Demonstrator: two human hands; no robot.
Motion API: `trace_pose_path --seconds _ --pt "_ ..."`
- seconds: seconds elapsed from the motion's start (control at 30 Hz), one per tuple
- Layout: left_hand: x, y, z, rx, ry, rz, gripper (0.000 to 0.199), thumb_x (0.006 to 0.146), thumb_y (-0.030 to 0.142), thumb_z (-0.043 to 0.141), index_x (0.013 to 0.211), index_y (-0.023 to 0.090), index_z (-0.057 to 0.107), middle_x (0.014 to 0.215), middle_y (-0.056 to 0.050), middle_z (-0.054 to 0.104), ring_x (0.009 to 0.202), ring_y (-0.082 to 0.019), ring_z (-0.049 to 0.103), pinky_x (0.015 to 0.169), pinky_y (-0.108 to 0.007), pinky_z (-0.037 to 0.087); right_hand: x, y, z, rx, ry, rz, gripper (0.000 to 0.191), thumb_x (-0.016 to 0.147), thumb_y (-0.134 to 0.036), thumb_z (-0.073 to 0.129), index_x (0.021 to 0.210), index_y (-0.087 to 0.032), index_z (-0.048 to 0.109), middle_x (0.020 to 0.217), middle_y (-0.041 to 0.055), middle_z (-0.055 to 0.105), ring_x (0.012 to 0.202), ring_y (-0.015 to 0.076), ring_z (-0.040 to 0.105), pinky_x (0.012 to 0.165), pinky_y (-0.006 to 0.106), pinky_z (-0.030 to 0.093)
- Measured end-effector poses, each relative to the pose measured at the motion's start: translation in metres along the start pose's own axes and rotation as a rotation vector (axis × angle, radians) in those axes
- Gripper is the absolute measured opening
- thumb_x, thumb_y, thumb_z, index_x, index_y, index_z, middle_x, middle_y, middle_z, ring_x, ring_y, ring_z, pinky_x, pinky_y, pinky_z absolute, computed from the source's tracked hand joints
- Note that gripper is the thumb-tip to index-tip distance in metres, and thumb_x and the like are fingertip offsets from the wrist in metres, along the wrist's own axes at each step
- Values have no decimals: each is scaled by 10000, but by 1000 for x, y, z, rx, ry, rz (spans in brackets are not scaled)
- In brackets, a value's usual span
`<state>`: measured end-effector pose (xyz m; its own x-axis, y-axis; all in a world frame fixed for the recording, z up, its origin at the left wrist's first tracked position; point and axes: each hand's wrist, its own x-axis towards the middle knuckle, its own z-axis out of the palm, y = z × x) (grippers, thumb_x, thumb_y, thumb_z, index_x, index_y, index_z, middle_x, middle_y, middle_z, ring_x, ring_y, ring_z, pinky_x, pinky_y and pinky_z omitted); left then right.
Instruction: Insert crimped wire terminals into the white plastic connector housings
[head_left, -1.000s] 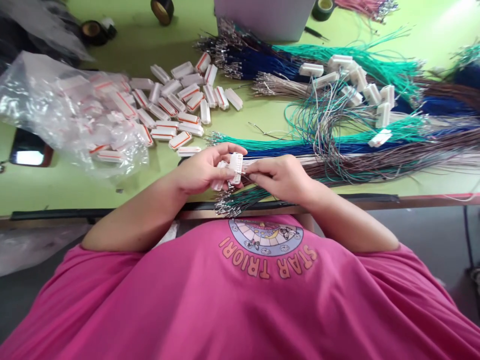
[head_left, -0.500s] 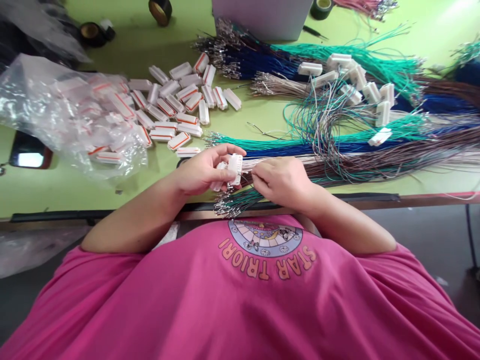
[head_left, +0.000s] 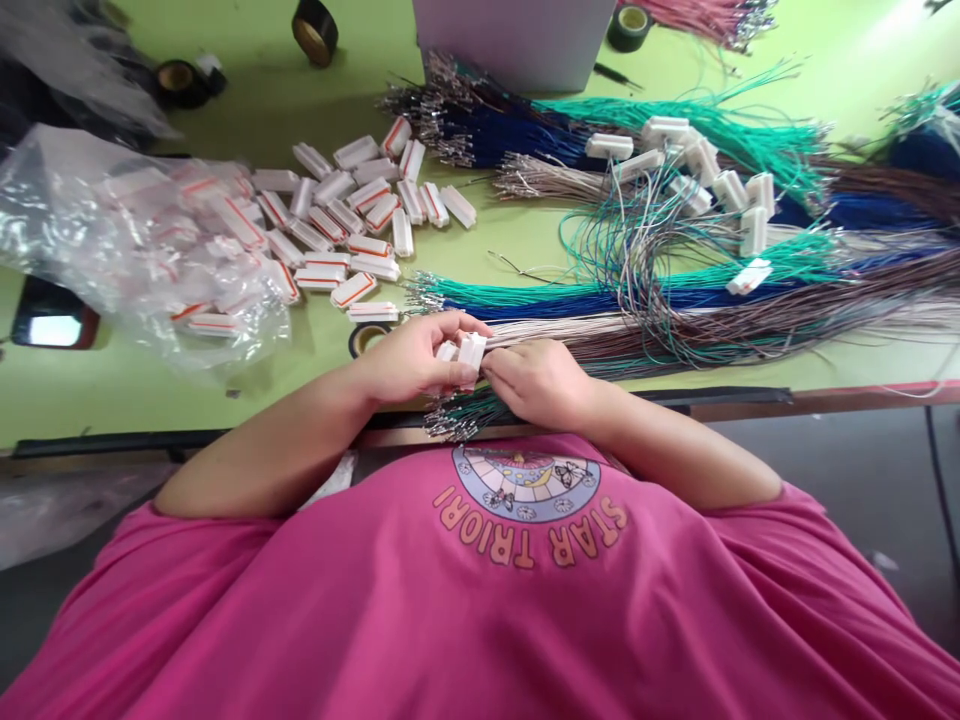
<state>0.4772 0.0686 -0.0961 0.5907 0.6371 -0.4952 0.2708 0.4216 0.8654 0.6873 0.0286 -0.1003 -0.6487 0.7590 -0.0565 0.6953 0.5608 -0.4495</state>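
My left hand (head_left: 409,358) is closed around a white plastic connector housing (head_left: 472,356), held upright between thumb and fingers. A second white connector housing (head_left: 447,352) shows behind it in the same grip. My right hand (head_left: 544,382) is pinched at the right side of the front housing, fingertips against or very close to it. A thin wire showed in this pinch a moment ago; now the fingers hide it. Below the hands lie dark green wires with metal terminal ends (head_left: 452,415). White wires (head_left: 517,330) run just beyond the fingers.
Loose connector housings with orange strips (head_left: 352,290) lie at left, beside a clear plastic bag (head_left: 150,240) of more. Wired housings (head_left: 754,232) rest on wire bundles at right. Black tape rolls (head_left: 315,32), a phone (head_left: 54,315) and a grey-purple box (head_left: 517,40) are around.
My right hand has moved left, up to the front housing, closing the gap where the wire showed. The camera view has shifted slightly, uncovering a tape roll beside my left hand.
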Motion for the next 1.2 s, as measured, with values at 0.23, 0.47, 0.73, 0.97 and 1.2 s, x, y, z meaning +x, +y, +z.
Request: trace_pose_path --seconds 0.23,0.47,0.73,0.97,1.2 --pt "-5 12 -13 206 66 98 510 646 212 804 1116 178 609 698 59 583 517 -62 507 456 -163 414 21 42 -37 -90 -15 42 254 938 -215 511 942 -168 761 949 82 739 855 198 620 681 304 331" --pt "-4 12 -9 181 49 64 494 658 173 768 1125 188 609 679 61 564 505 -65 496 435 -162 392 26 39 -24 -181 -66 86 266 919 -211 496 926 -183 761 997 86 732 826 196 604 628 320 264" --pt "-4 7 -12 44 29 79 489 695 172 803 1137 193 596 714 35 629 499 -71 552 397 -147 362 19 56 -26 246 227 147 212 772 -165 529 861 -137 720 723 24 654 665 133 508 667 279 352" --pt "8 -5 -2 -187 82 152 539 711 216 848 1185 205 591 800 17 661 567 -97 649 414 -145 438 16 43 -23 398 198 -171 204 900 -235 525 915 -148 709 835 37 685 759 130 562 738 268 412" --pt "11 -9 -5 -259 71 183 577 720 216 862 1223 206 580 849 7 670 595 -88 656 454 -146 485 14 36 -13 296 263 -174 265 966 -243 480 1032 -130 710 865 65 676 766 146 546 734 279 405"
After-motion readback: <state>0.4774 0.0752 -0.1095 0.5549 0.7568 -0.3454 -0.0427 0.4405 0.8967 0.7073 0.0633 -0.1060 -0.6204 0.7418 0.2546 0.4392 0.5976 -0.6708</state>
